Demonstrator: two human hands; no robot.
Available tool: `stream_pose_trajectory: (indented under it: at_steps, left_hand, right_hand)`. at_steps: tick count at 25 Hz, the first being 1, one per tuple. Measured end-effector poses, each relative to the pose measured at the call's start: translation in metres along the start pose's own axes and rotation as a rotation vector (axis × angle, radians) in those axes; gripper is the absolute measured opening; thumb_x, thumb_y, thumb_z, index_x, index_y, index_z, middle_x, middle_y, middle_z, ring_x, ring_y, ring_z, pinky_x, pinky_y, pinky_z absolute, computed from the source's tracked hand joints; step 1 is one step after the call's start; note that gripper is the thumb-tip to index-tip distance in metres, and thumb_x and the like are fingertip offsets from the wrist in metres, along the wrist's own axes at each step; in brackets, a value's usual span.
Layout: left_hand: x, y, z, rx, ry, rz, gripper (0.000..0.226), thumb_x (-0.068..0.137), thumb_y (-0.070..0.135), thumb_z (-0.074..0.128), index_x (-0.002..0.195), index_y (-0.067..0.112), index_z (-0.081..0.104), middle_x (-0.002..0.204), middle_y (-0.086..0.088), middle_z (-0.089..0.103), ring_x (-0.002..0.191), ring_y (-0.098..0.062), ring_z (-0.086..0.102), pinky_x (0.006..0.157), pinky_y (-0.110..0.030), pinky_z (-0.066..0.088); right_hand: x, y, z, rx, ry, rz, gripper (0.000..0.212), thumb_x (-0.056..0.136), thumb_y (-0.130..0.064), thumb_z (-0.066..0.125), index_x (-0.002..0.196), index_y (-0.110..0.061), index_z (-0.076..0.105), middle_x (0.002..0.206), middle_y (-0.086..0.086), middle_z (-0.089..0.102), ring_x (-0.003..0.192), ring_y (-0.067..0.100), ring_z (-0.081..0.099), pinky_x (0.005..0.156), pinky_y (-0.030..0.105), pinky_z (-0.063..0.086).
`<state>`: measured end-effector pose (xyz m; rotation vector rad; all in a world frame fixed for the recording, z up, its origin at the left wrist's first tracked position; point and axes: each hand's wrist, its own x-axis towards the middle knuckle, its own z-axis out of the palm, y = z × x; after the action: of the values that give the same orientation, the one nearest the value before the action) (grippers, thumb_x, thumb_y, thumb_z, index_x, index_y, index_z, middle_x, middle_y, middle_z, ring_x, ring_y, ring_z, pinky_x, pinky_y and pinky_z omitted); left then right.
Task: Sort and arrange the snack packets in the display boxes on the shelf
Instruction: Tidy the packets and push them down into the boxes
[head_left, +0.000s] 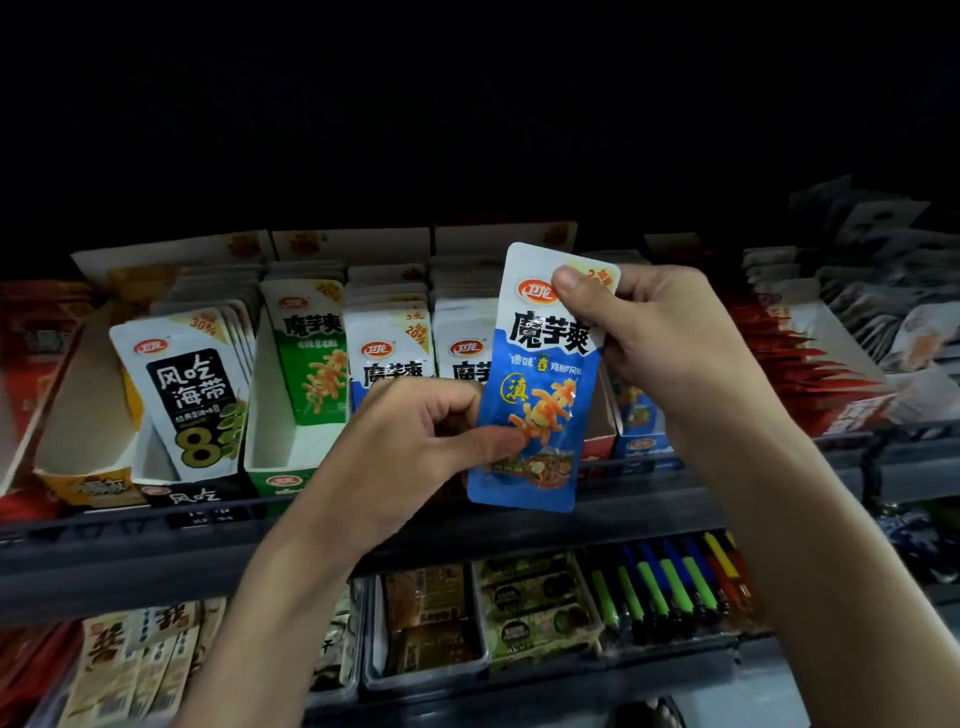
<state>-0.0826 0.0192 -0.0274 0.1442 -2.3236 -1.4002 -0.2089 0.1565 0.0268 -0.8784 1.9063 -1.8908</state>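
Observation:
A blue-and-white snack packet (540, 384) is held upright in front of the shelf. My right hand (660, 332) pinches its top right corner with thumb and fingers. My left hand (415, 431) pinches its lower left edge. Behind it stand display boxes on the shelf: a box of black-and-white seaweed packets (182, 384), a green box with a green packet (311, 348), and two rows of blue-and-white packets (389, 343) like the one I hold.
An almost empty yellow box (88, 415) stands at the left, red packets (810, 364) fill boxes at the right. The dark shelf rail (156, 540) runs across the front. Below are more snacks (530, 608) and coloured lighters (670, 582).

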Motion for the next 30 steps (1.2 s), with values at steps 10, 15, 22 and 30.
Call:
stream_pose_trajectory:
  at_steps: [10, 15, 22, 30]
  left_hand:
    - [0.026, 0.003, 0.057, 0.477, 0.192, 0.076, 0.011, 0.086, 0.04, 0.064, 0.084, 0.031, 0.068, 0.071, 0.023, 0.061, 0.072, 0.006, 0.056, 0.067, -0.013, 0.041]
    - [0.039, 0.001, 0.089, 0.675, 0.028, 0.108, 0.028, 0.091, 0.045, 0.057, 0.119, 0.04, 0.059, 0.115, 0.022, 0.06, 0.092, 0.003, 0.056, 0.084, -0.023, 0.045]
    - [0.047, -0.006, 0.104, 0.82, -0.076, 0.04, 0.033, 0.095, 0.052, 0.048, 0.125, 0.043, 0.058, 0.118, 0.022, 0.055, 0.099, -0.006, 0.058, 0.089, -0.038, 0.047]
    - [0.047, -0.011, 0.104, 0.78, -0.065, 0.039, 0.032, 0.094, 0.052, 0.049, 0.122, 0.04, 0.061, 0.117, 0.023, 0.056, 0.1, -0.003, 0.055, 0.09, -0.036, 0.046]
  right_hand:
    - [0.008, 0.003, -0.08, -0.063, 0.422, -0.45, 0.016, 0.097, -0.021, 0.062, 0.086, -0.01, 0.066, 0.076, 0.009, 0.06, 0.053, 0.011, 0.043, 0.05, 0.025, 0.035]
    - [0.017, 0.03, -0.088, -0.154, 0.541, -0.447, 0.017, 0.096, -0.023, 0.063, 0.081, -0.014, 0.064, 0.065, -0.003, 0.058, 0.053, 0.012, 0.047, 0.051, 0.03, 0.039]
    - [0.023, 0.048, -0.093, -0.253, 0.431, -0.344, 0.016, 0.095, -0.023, 0.065, 0.08, -0.017, 0.066, 0.062, -0.011, 0.062, 0.054, 0.002, 0.057, 0.052, 0.019, 0.043]
    - [0.033, 0.067, -0.09, -0.608, 0.195, -0.153, 0.012, 0.089, -0.015, 0.071, 0.099, -0.019, 0.068, 0.088, -0.005, 0.07, 0.069, -0.004, 0.063, 0.057, 0.005, 0.043]
